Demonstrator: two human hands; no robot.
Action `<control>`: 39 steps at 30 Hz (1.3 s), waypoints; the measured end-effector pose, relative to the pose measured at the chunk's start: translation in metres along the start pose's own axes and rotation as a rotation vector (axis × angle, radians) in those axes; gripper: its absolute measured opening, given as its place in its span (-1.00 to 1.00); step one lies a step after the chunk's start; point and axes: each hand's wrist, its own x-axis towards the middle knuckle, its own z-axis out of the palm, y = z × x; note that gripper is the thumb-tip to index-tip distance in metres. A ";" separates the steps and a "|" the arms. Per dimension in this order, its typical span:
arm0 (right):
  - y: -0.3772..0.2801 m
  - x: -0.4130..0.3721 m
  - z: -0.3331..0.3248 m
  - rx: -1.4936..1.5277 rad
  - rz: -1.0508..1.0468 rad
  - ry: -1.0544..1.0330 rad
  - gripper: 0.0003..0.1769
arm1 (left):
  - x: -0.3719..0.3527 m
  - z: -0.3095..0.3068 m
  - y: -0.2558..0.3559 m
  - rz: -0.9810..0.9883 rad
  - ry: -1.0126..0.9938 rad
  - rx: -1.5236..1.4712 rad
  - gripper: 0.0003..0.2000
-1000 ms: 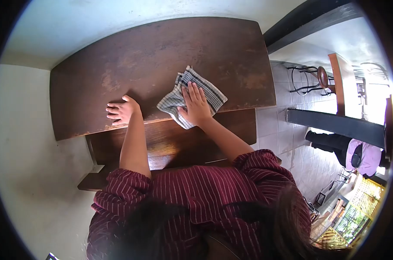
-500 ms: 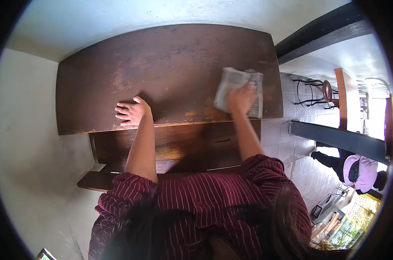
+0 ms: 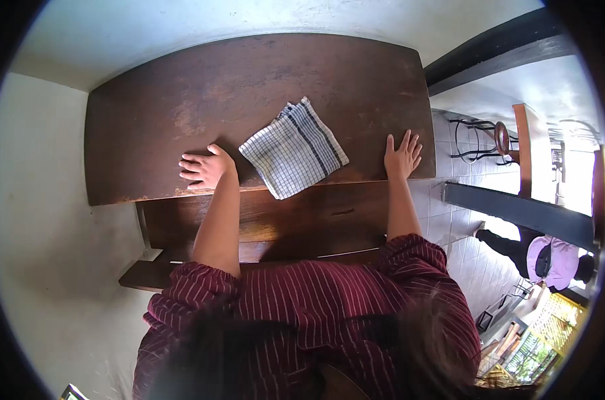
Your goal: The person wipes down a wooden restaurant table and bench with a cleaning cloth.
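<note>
A folded checked cloth [image 3: 294, 150], white with dark lines and darker stripes, lies on the worn brown wooden table [image 3: 249, 80]. One corner of it hangs over the near edge. To its left, my left hand [image 3: 208, 167] rests flat near that edge, fingers spread and holding nothing. My right hand [image 3: 402, 157] is laid flat close to the table's right end, apart from the cloth, with its fingers spread.
A wooden bench [image 3: 149, 273] is below the near edge. White wall [image 3: 42, 167] borders the left. On the right are a tiled floor [image 3: 462, 233], a dark beam [image 3: 516, 207], a stool [image 3: 504, 140] and a person in a lilac top [image 3: 561, 263].
My right hand has let go of the cloth and moved a little to the right. The cloth now lies left of it, mid-table. My left hand stays in place.
</note>
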 end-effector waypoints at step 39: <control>-0.003 0.002 0.001 -0.059 0.067 -0.069 -0.28 | -0.172 0.002 0.062 1.814 -0.304 -0.269 -0.34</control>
